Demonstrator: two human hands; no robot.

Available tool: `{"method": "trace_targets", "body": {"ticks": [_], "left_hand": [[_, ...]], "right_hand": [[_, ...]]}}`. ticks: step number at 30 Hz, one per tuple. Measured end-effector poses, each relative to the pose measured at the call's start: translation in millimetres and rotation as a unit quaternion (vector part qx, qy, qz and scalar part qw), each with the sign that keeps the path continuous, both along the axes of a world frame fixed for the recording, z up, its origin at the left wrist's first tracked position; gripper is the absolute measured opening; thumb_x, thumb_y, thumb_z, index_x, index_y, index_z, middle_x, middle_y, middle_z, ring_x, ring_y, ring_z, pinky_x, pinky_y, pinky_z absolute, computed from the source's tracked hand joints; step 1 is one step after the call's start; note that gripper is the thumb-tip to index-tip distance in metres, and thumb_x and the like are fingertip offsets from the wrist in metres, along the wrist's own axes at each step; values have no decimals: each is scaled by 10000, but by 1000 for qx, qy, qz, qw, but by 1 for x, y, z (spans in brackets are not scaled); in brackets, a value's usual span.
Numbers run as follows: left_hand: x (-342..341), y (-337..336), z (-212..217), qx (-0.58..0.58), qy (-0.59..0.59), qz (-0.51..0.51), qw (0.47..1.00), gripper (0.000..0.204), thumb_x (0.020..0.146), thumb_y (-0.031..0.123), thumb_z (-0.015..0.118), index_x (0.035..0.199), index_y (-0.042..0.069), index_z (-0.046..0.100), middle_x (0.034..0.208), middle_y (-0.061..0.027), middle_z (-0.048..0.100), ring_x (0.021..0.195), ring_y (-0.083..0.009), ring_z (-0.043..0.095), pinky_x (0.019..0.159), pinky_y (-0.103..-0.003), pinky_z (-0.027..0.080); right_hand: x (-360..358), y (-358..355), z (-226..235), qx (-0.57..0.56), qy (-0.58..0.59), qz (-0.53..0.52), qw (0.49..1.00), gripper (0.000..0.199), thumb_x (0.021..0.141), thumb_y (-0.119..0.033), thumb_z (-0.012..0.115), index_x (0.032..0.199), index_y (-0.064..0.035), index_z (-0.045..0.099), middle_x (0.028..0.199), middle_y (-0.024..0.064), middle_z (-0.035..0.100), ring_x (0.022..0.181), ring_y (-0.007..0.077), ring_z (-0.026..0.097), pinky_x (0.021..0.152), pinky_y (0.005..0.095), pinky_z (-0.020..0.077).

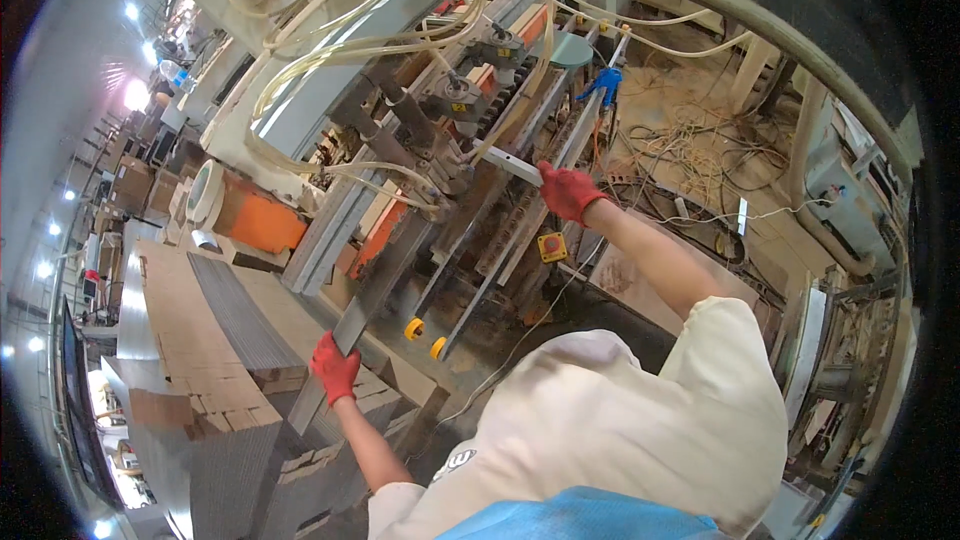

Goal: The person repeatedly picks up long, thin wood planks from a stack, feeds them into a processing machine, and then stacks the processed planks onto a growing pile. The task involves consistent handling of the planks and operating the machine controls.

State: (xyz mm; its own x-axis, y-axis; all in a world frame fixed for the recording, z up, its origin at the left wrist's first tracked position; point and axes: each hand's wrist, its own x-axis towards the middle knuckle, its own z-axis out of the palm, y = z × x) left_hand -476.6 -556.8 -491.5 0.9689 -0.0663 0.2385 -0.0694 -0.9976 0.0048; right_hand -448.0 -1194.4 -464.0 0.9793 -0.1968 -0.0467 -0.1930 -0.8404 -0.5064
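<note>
My left hand (335, 368), in a red glove, is closed round the edge of a long, flat grey strip (375, 285). From the glove the strip slants up into the machine (415, 135), and its other end reaches down beside the stacked boards. Further right, my right hand (570, 192), also in a red glove, has its fingers wrapped round the end of a pale metal bar (508, 162) with small holes. That bar points left toward the machine's clamping heads. Below the right hand run parallel machine rails (500, 270), two of them ending in yellow caps.
Tall stacks of grey and brown boards (215, 340) stand at the left. A yellow box with a red button (552, 247) sits near the rails. Pale hoses (300, 70) loop over the machine. Tangled cables (690, 145) lie on the floor at right. A blue glove (605, 85) hangs on a rail.
</note>
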Motion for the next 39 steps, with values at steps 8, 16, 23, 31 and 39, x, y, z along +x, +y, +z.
{"method": "trace_targets", "body": {"ticks": [8,16,23,31,39], "left_hand": [[38,-40,24,-57,140,1,989,673,690,346,794,1281,114,569,1251,-118,655,1183,-356,619,962,-524,475],[37,-53,33,-88,192,20,977,643,671,330,808,1256,161,599,1166,-112,696,1149,-355,641,936,-525,487],[-18,-52,36,-169,170,-10,971,655,643,325,854,1230,127,642,1141,-136,724,1031,-377,692,884,-469,550],[-210,-150,63,-132,62,105,984,613,630,288,847,1191,123,663,1099,-116,697,1018,-338,669,933,-470,509],[-392,-253,19,103,-194,233,947,496,636,163,773,1118,138,659,1065,-54,649,1018,-264,615,1015,-537,429]], "right_hand": [[-7,-1,4,-46,1,37,998,489,1024,-324,447,1435,-67,512,1021,238,734,911,451,705,784,568,553],[-37,-20,-24,124,-185,28,975,378,1003,-311,564,1275,-54,512,948,250,705,878,447,704,752,527,571],[27,-52,-67,387,-113,-69,913,429,1029,-446,569,1079,-19,571,845,150,659,825,293,718,732,457,555],[-6,-52,-31,50,-274,-157,947,396,943,-427,679,1092,-69,602,957,192,661,858,405,662,759,520,530],[-142,135,-25,694,16,28,719,575,918,-113,786,1356,-83,415,1096,39,586,957,159,591,876,326,512]]}}
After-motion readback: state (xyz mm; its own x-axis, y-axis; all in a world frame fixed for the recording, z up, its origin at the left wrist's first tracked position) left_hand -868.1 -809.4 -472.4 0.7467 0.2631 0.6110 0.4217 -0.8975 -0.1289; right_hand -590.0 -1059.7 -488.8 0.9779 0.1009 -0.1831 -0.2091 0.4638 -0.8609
